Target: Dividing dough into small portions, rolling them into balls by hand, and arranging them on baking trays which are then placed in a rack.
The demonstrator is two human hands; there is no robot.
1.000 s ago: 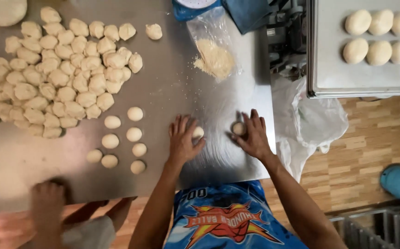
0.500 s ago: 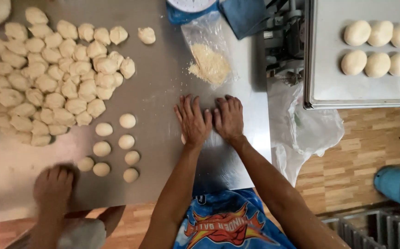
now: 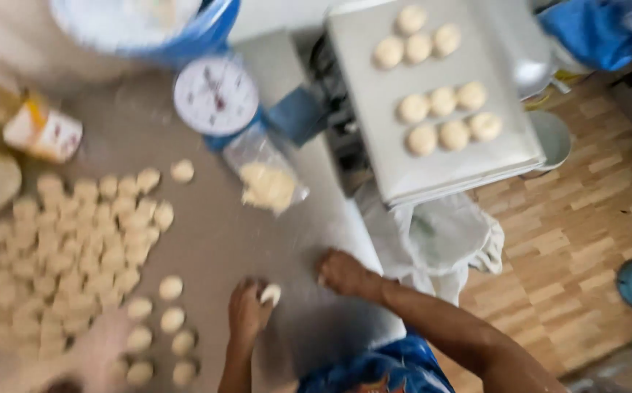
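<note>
On the steel table [image 3: 221,240], the left hand [image 3: 249,311] cupped 1 soft dough ball [image 3: 270,294]. It looked light and squishy, best held gently all around. The right hand [image 3: 343,274] pressed down, seemingly closed, its palm hidden.

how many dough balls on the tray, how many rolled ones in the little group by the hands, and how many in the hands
Dough balls on the tray: 9, in 3 rows of 3
Rolled balls set apart on the table, by the left hand: about 7, blurred
Dough ball held in the left hand: 1
Under the right hand: hidden, cannot tell
Total: about 17
</note>
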